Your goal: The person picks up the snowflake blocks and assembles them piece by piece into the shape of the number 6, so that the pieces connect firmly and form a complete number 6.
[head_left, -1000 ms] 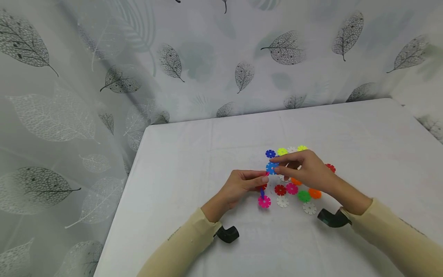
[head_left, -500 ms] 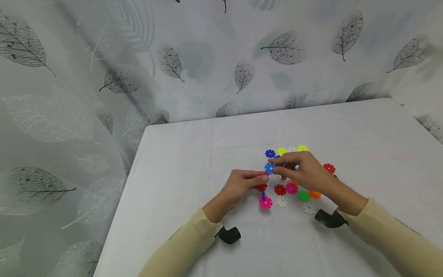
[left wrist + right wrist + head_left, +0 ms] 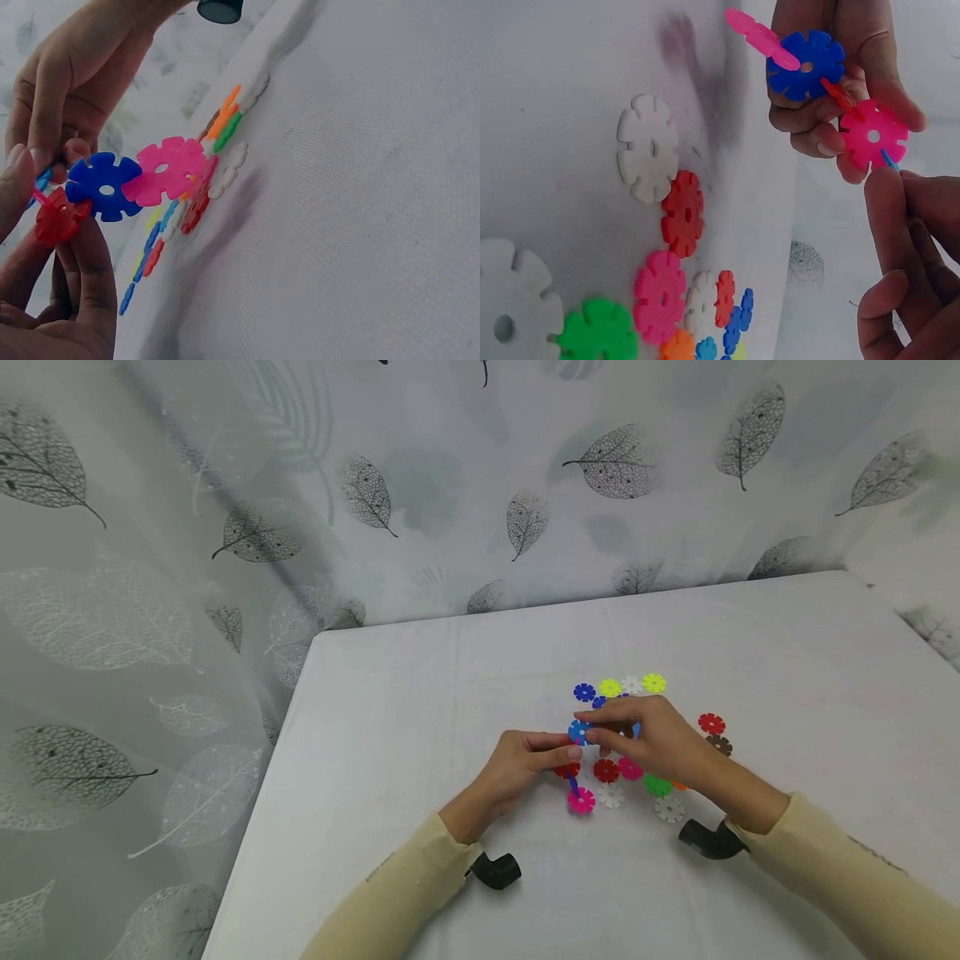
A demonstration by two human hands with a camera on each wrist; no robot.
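My left hand pinches a short chain of notched plastic discs in the head view. A red disc, a dark blue disc and a pink disc hang from it, slotted edge to edge. Between my left thumb and fingers is another pink disc. My right hand pinches a light blue disc, whose edge meets that pink disc's rim in the right wrist view. My fingertips partly cover it, so how deep it sits in a slot cannot be told.
Loose discs lie on the white table beneath and behind my right hand, among them a green disc, a white disc and a yellow disc. A red disc and a brown disc lie further right.
My right hand has moved slightly left and down, bringing the light blue disc against my left fingertips. The hanging pink disc has swung a little right. The brown disc has come into view.
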